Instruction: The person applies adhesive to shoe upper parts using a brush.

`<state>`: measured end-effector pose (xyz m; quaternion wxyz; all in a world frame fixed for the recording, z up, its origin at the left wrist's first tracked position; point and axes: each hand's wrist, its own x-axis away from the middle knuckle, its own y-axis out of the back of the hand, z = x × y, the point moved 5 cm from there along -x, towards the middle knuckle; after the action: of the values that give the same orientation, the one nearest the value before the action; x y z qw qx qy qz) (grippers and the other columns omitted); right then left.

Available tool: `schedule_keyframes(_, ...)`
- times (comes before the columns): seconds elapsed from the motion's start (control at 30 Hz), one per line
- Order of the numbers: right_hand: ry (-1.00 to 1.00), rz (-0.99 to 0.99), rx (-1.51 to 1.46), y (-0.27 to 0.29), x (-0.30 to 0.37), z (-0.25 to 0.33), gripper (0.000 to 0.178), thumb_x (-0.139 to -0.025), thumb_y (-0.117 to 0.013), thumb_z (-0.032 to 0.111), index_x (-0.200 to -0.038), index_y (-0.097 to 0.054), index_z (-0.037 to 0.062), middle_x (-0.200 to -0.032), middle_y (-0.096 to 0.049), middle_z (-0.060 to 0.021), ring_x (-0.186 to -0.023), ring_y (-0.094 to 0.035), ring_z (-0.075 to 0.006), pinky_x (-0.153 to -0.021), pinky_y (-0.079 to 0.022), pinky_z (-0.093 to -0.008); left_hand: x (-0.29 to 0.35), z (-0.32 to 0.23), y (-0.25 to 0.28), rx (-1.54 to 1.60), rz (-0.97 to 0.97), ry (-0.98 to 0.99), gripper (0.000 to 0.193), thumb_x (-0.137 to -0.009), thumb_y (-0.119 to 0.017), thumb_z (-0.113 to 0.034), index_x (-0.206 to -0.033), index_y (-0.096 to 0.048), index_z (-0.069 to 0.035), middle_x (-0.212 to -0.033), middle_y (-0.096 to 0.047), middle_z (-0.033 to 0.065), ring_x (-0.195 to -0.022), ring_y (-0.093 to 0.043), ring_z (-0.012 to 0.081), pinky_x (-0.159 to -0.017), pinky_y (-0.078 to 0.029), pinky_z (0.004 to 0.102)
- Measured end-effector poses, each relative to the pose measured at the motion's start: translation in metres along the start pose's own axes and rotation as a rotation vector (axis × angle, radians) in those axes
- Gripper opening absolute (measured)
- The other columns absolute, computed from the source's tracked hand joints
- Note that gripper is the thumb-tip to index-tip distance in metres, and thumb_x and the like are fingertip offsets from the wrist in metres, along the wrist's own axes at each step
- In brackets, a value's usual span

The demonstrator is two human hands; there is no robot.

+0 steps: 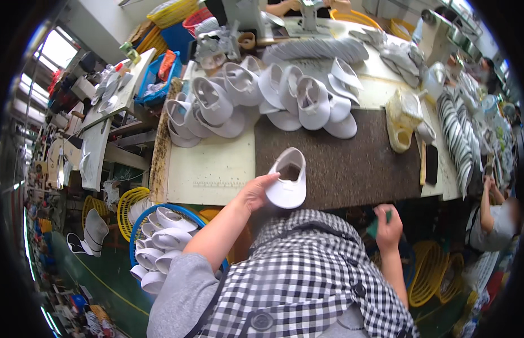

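My left hand (pixel 256 193) grips a white shoe upper (pixel 286 194) by its side edge, just over the front edge of the table. The upper's opening faces up and shows the brown board (pixel 341 169) behind it. My right hand (pixel 389 226) is off the table's front edge, low on the right, its fingers curled closed. Something green shows between and beside those fingers; its kind is too small to make out. Beyond the held piece, several white shoe uppers (pixel 314 104) stand bunched on the table.
A blue-rimmed basket (pixel 133 239) of white uppers is by my left arm. A glue-stained pot (pixel 405 112) and a brush (pixel 429 163) are at the table's right. A row of stacked white pieces (pixel 315 50) lies farther back. Another person (pixel 493 222) works at far right.
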<state>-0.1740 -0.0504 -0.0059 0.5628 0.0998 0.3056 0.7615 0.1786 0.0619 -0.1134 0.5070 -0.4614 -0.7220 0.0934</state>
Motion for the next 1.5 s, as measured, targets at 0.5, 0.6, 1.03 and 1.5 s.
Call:
schedule_keyframes(0.5,0.728,0.715,0.365,-0.162,-0.046,0.041,0.019,-0.072,-0.063,0.004,-0.089,-0.061,0.0108,-0.088,-0.061,-0.0039,-0.086,-0.058,-0.0249,-0.076,-0.050,-0.0367,0.055,0.033,-0.024,-0.293,0.203,-0.193,0.064,-0.079,-0.072,-0.021,-0.134,-0.046,0.002,-0.119,-0.062,0.0135,-0.111,-0.060,0.0232,-0.100,-0.045,0.0376)
schedule_keyframes(0.6,0.769,0.690,0.311,-0.140,-0.045,0.041,0.025,-0.069,-0.064,0.003,-0.093,-0.063,0.0119,-0.084,-0.059,-0.0026,-0.083,-0.057,-0.0239,-0.074,-0.049,-0.0366,0.040,0.032,-0.005,-0.312,0.003,-0.186,0.057,-0.077,-0.072,-0.013,-0.128,-0.050,0.003,-0.116,-0.063,0.0123,-0.107,-0.062,0.0214,-0.095,-0.048,0.0340)
schedule_keyframes(1.03,0.672,0.484,0.155,-0.054,-0.076,0.035,0.042,-0.060,-0.069,-0.002,-0.099,-0.066,0.0131,-0.085,-0.063,-0.0010,-0.079,-0.058,-0.0233,-0.069,-0.051,-0.0346,0.009,0.052,-0.107,0.230,0.218,-0.037,0.082,-0.081,-0.061,-0.066,-0.142,-0.038,-0.015,-0.140,-0.049,0.0072,-0.128,-0.046,0.0259,-0.103,-0.039,0.0478)
schedule_keyframes(1.5,0.588,0.734,0.220,-0.033,-0.095,-0.024,0.032,-0.073,-0.073,0.009,-0.104,-0.065,0.0115,-0.092,-0.065,-0.0064,-0.087,-0.062,-0.0257,-0.075,-0.051,-0.0366,-0.035,0.033,-0.104,-0.557,-0.440,-0.369,0.052,-0.082,-0.077,-0.027,-0.115,-0.049,0.002,-0.095,-0.062,0.0087,-0.073,-0.059,0.0136,-0.065,-0.053,0.0266)
